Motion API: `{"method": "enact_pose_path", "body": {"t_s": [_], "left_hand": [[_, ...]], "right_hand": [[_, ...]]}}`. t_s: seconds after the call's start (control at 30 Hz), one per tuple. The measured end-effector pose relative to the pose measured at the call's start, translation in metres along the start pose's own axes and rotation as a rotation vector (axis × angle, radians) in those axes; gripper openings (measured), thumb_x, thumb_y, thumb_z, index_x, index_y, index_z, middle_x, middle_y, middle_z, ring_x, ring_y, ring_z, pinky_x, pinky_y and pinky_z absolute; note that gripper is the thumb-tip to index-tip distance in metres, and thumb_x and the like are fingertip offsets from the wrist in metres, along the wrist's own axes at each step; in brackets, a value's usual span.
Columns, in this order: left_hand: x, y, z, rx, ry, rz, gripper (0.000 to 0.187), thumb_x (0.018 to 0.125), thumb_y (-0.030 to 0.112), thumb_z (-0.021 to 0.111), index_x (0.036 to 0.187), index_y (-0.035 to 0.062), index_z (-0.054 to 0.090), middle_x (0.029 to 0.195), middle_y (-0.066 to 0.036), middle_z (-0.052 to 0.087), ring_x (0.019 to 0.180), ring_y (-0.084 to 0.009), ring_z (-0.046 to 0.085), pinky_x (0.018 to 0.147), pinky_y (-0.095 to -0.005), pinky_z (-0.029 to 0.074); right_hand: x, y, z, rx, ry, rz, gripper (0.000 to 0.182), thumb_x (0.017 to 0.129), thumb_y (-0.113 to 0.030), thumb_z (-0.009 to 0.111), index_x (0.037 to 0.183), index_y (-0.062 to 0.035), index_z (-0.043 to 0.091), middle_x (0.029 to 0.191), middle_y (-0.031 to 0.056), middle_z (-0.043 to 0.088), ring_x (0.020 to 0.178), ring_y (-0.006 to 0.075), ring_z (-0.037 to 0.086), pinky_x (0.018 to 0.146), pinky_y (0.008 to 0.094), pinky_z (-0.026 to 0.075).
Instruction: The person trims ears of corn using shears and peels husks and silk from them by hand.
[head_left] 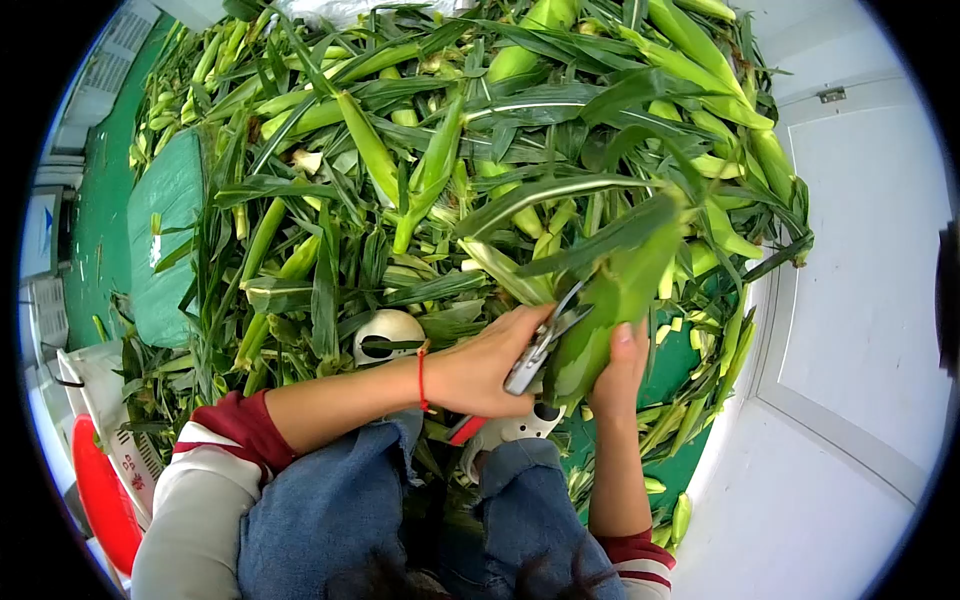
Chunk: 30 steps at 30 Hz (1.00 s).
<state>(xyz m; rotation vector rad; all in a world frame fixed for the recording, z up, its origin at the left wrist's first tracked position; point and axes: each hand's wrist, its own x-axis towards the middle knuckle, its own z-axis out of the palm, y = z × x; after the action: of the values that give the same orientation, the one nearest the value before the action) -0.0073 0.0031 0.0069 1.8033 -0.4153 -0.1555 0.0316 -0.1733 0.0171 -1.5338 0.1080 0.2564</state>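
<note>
My left hand (487, 362), with a red string on its wrist, is closed around pruning shears (540, 350) that have metal blades and a red handle end. The blades lie against the left side of a green corn ear (625, 290) still in its husk. My right hand (617, 372) grips that ear from the right, near its lower end. Long leaves spread from the ear up and to the left. Behind both hands rises a large heap of corn ears and leaves (430, 180).
A green sack (165, 240) stands left of the heap. At the lower left are a white bag (110, 400) and a red round object (103, 495). White panels (860, 220) line the right side. Cut pieces and husks lie on the green floor (672, 365).
</note>
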Motion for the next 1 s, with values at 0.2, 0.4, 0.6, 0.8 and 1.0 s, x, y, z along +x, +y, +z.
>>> {"method": "enact_pose_path", "body": {"t_s": [0.2,0.4,0.6,0.8,1.0], "left_hand": [[0.018,-0.002,-0.021,0.043,0.178,-0.252,0.058,0.069,0.009,0.063,0.122,0.0012,0.040,0.086,-0.010,0.057,0.073,-0.0247,0.059,0.066,-0.0339,0.048],[0.010,-0.006,-0.053,-0.010,0.036,-0.358,0.074,0.067,0.009,0.062,0.132,-0.0032,0.029,0.102,-0.018,0.050,0.095,-0.0292,0.052,0.086,-0.0359,0.043],[0.025,0.001,-0.039,0.316,0.125,-0.258,0.058,0.067,0.011,0.063,0.116,-0.0042,0.037,0.098,-0.027,0.052,0.093,-0.0427,0.053,0.082,-0.0456,0.045],[0.016,-0.022,-0.094,0.526,0.150,-0.495,0.054,0.064,0.012,0.065,0.111,-0.0021,0.042,0.086,-0.022,0.053,0.081,-0.0378,0.056,0.073,-0.0436,0.046],[-0.001,0.004,-0.044,0.774,-0.018,-0.208,0.072,0.061,0.015,0.067,0.125,-0.0026,0.037,0.095,-0.019,0.050,0.091,-0.0350,0.054,0.083,-0.0455,0.046]], "right_hand": [[-0.003,0.008,-0.014,0.299,-0.179,0.439,0.059,0.091,-0.045,0.045,0.127,0.0004,0.035,0.097,0.0146,0.057,0.078,0.0251,0.063,0.065,0.0365,0.054],[-0.008,-0.005,-0.015,0.192,-0.118,0.430,0.050,0.091,-0.046,0.038,0.106,-0.0002,0.052,0.092,0.0184,0.061,0.070,0.0259,0.062,0.064,0.0367,0.052],[-0.011,-0.002,-0.009,-0.431,-0.221,0.122,0.054,0.083,-0.034,0.063,0.120,0.0014,0.048,0.102,0.0177,0.061,0.092,0.0291,0.061,0.083,0.0367,0.046],[-0.016,-0.019,-0.014,-0.957,-0.164,-0.094,0.057,0.076,-0.036,0.071,0.117,-0.0023,0.050,0.102,0.0161,0.058,0.088,0.0347,0.060,0.074,0.0397,0.048],[-0.016,-0.022,-0.002,-1.315,-0.104,-0.163,0.060,0.069,-0.038,0.074,0.116,-0.0077,0.053,0.094,0.0101,0.052,0.079,0.0288,0.059,0.065,0.0375,0.049]]}}
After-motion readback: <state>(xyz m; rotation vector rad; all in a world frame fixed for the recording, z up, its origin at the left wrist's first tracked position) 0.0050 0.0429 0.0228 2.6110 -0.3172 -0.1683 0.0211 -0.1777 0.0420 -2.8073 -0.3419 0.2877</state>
